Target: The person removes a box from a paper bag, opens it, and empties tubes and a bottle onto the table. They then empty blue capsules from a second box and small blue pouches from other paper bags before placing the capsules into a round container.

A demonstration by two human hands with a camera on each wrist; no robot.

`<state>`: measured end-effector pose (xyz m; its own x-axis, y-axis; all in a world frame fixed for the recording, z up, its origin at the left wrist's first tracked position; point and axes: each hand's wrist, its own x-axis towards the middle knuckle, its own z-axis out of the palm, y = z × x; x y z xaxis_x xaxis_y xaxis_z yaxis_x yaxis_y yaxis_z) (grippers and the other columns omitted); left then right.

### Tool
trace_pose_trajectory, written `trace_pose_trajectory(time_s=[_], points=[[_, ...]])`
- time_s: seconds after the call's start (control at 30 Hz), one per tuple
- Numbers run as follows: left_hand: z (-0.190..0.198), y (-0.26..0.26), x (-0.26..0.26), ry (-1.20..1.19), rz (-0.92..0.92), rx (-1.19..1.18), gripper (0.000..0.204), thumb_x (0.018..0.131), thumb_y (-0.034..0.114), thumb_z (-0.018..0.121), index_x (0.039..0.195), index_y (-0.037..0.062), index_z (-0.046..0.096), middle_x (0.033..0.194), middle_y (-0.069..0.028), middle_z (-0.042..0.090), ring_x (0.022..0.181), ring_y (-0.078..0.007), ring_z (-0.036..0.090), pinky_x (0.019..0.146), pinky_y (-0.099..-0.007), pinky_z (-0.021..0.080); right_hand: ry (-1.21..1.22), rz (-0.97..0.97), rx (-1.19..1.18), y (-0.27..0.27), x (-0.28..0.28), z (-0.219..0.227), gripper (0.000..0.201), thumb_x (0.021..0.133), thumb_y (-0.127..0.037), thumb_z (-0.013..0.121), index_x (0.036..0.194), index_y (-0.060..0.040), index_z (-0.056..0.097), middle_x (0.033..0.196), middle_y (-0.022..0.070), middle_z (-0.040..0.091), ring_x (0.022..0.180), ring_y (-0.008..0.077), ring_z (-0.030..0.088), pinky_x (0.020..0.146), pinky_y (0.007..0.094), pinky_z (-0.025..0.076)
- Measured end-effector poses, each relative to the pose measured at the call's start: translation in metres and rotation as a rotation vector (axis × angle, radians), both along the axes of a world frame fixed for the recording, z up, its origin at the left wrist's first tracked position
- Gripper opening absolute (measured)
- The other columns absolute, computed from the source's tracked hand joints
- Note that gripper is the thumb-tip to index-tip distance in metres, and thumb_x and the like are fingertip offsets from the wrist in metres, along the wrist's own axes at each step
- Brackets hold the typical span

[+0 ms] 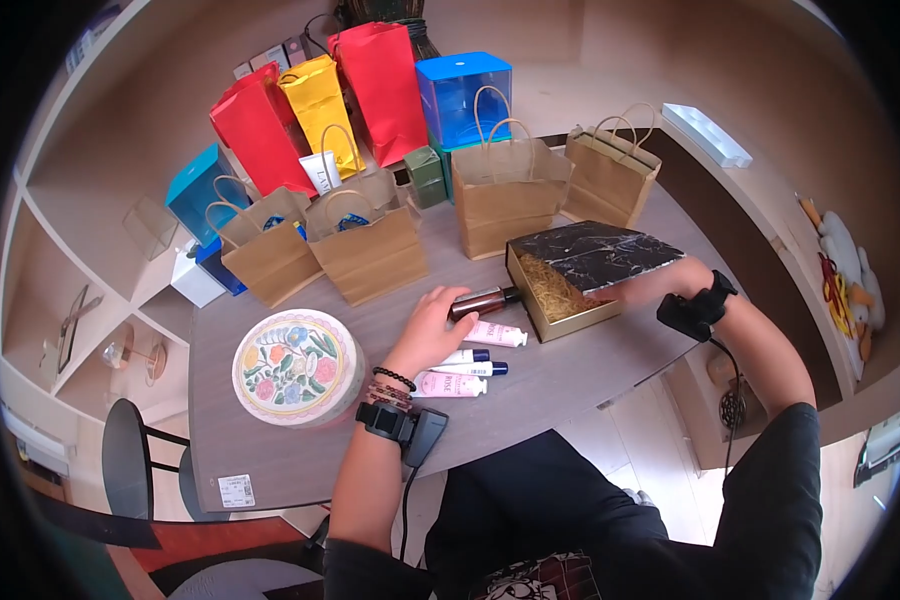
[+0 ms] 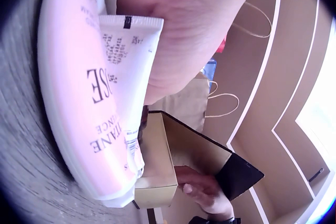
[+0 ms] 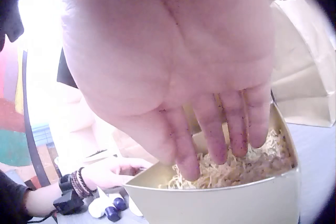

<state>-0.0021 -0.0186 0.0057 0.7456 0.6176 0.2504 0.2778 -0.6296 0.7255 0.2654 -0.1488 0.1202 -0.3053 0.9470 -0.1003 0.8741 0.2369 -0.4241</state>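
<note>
My left hand grips the near end of a dark brown bottle with a black cap, lying on the table. Beside it lie pink hand cream tubes and white tubes with dark blue caps. A gold box with a black marbled lid, tilted up, stands to the right. Under the lid's edge is my right hand, palm showing, its fingers straight and reaching down to the shredded paper in the box. The lid hides part of that hand in the head view.
A round floral tin sits at the left. Behind stand several brown paper bags, red bags, a yellow bag and a blue clear box. Shelves curve round the table.
</note>
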Motion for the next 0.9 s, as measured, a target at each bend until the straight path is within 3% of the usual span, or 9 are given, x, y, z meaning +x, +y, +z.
trace_pose_trajectory(time_s=[0.13, 0.27, 0.4, 0.47, 0.57, 0.67, 0.73, 0.83, 0.9], points=[[0.000, 0.001, 0.000, 0.023, 0.014, 0.015, 0.036, 0.083, 0.022, 0.059, 0.111, -0.0001, 0.054, 0.099, -0.0169, 0.055, 0.095, -0.0340, 0.051, 0.083, -0.0384, 0.042, -0.034, 0.027, -0.072, -0.009, 0.004, -0.012, 0.029, 0.081, -0.018, 0.063, 0.108, -0.0066, 0.059, 0.106, 0.0118, 0.060, 0.096, 0.0285, 0.055, 0.085, 0.0335, 0.043], [-0.001, 0.001, 0.000, 0.006, 0.001, -0.041, 0.036, 0.083, 0.022, 0.059, 0.112, -0.0001, 0.053, 0.100, -0.0162, 0.054, 0.095, -0.0318, 0.052, 0.082, -0.0363, 0.042, -0.075, 0.103, 0.124, -0.023, 0.014, -0.021, 0.031, 0.083, -0.017, 0.057, 0.112, -0.0065, 0.056, 0.116, 0.0118, 0.055, 0.103, 0.0279, 0.052, 0.092, 0.0334, 0.040], [-0.004, 0.003, -0.001, -0.006, -0.019, -0.027, 0.036, 0.084, 0.021, 0.058, 0.112, -0.0002, 0.053, 0.099, -0.0159, 0.054, 0.094, -0.0305, 0.052, 0.082, -0.0354, 0.042, -0.047, -0.069, 0.090, -0.059, 0.037, -0.014, 0.031, 0.086, -0.017, 0.054, 0.114, -0.0051, 0.055, 0.118, 0.0118, 0.055, 0.104, 0.0268, 0.052, 0.092, 0.0327, 0.040], [-0.004, 0.004, -0.001, 0.043, -0.002, 0.027, 0.035, 0.085, 0.018, 0.059, 0.115, 0.0016, 0.051, 0.101, -0.0113, 0.053, 0.087, -0.0192, 0.055, 0.072, -0.0278, 0.046, -0.130, -0.087, 0.036, -0.073, 0.045, -0.011, 0.033, 0.086, -0.018, 0.053, 0.116, -0.0041, 0.054, 0.120, 0.0125, 0.054, 0.106, 0.0273, 0.051, 0.093, 0.0323, 0.040], [-0.001, 0.001, -0.001, 0.001, 0.001, -0.036, 0.035, 0.083, 0.020, 0.059, 0.112, -0.0005, 0.053, 0.099, -0.0153, 0.055, 0.088, -0.0282, 0.053, 0.077, -0.0340, 0.044, -0.136, -0.065, 0.174, -0.101, 0.064, -0.017, 0.035, 0.085, -0.018, 0.054, 0.117, -0.0036, 0.053, 0.122, 0.0148, 0.052, 0.109, 0.0292, 0.049, 0.096, 0.0320, 0.038], [-0.007, 0.004, 0.000, -0.030, -0.004, -0.004, 0.035, 0.083, 0.019, 0.060, 0.112, -0.0008, 0.053, 0.097, -0.0147, 0.055, 0.086, -0.0271, 0.054, 0.075, -0.0332, 0.044, -0.277, -0.060, 0.277, -0.122, 0.109, -0.044, 0.038, 0.083, -0.017, 0.057, 0.117, -0.0022, 0.053, 0.122, 0.0149, 0.052, 0.110, 0.0288, 0.048, 0.097, 0.0318, 0.038], [-0.005, 0.003, 0.000, -0.020, -0.003, -0.022, 0.035, 0.083, 0.019, 0.060, 0.111, -0.0007, 0.053, 0.097, -0.0146, 0.055, 0.086, -0.0271, 0.054, 0.075, -0.0334, 0.044, -0.250, -0.068, 0.236, -0.133, 0.107, -0.026, 0.038, 0.079, -0.017, 0.060, 0.115, -0.0038, 0.055, 0.120, 0.0146, 0.053, 0.108, 0.0289, 0.050, 0.094, 0.0325, 0.040], [-0.005, 0.003, -0.001, -0.014, -0.006, -0.010, 0.035, 0.083, 0.020, 0.060, 0.111, -0.0003, 0.054, 0.096, -0.0145, 0.055, 0.086, -0.0271, 0.054, 0.075, -0.0334, 0.044, -0.342, -0.480, -0.090, -0.133, 0.116, -0.021, 0.035, 0.074, -0.018, 0.063, 0.108, -0.0082, 0.058, 0.109, 0.0132, 0.059, 0.100, 0.0302, 0.055, 0.086, 0.0353, 0.044], [-0.004, 0.005, 0.000, -0.017, -0.013, 0.031, 0.035, 0.082, 0.020, 0.060, 0.111, -0.0001, 0.054, 0.096, -0.0146, 0.055, 0.086, -0.0272, 0.054, 0.075, -0.0333, 0.044, -0.331, -0.597, -0.081, -0.130, 0.127, -0.026, 0.035, 0.075, -0.017, 0.063, 0.108, -0.0074, 0.058, 0.107, 0.0130, 0.060, 0.100, 0.0295, 0.055, 0.085, 0.0350, 0.044]])
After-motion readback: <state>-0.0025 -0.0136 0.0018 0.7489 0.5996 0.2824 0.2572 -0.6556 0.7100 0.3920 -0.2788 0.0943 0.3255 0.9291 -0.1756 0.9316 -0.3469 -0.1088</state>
